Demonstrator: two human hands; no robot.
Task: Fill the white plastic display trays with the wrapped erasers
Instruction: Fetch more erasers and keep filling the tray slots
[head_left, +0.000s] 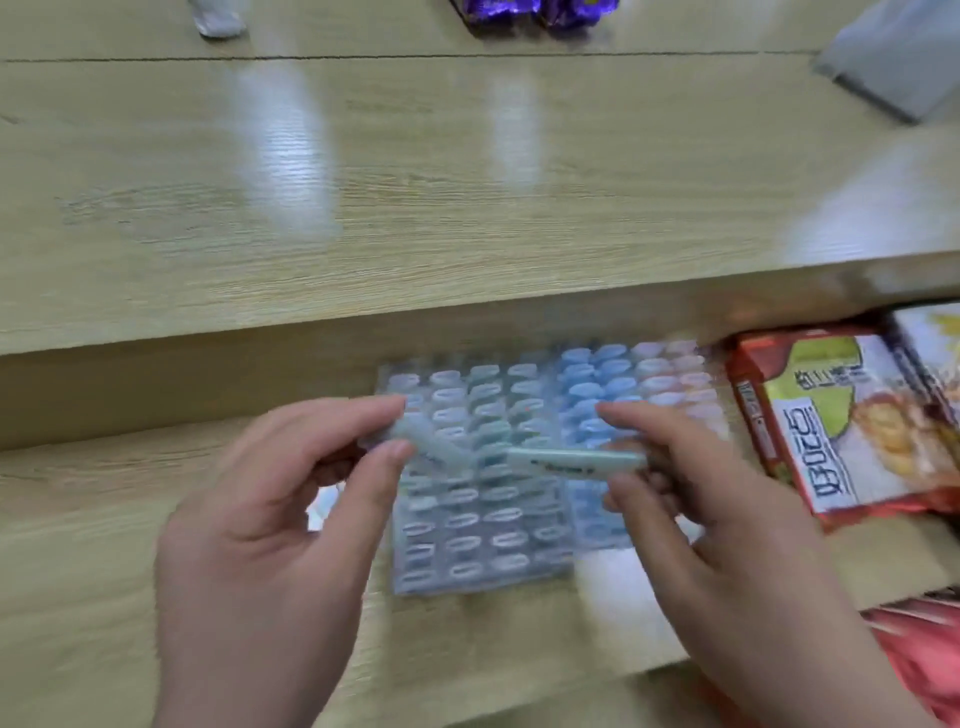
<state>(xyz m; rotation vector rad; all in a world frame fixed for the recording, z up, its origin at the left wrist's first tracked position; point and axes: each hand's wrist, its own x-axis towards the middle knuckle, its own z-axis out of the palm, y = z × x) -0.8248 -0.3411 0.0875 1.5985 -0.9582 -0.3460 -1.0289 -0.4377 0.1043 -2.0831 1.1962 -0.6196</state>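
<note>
Head view: both hands, left (270, 519) and right (717, 525), each pinch a wrapped eraser (574, 464) above the tray (488, 551).

Two hands are in view: the left hand (270, 525) at seven o'clock and the right hand (727, 525) at five o'clock. Each pinches one pale green wrapped eraser, so two are held: the left eraser (431, 447) and the right eraser (571, 462). Under them, near six o'clock, lie two display trays side by side, the left tray (478, 525) with pale pieces and the right tray (613, 379) with blue and pinkish ones; blur prevents counting the pieces. At three o'clock sits one red snack box (841, 421). At twelve o'clock are two purple packets (535, 10). One grey sheet (898, 67) lies at two o'clock.
</note>
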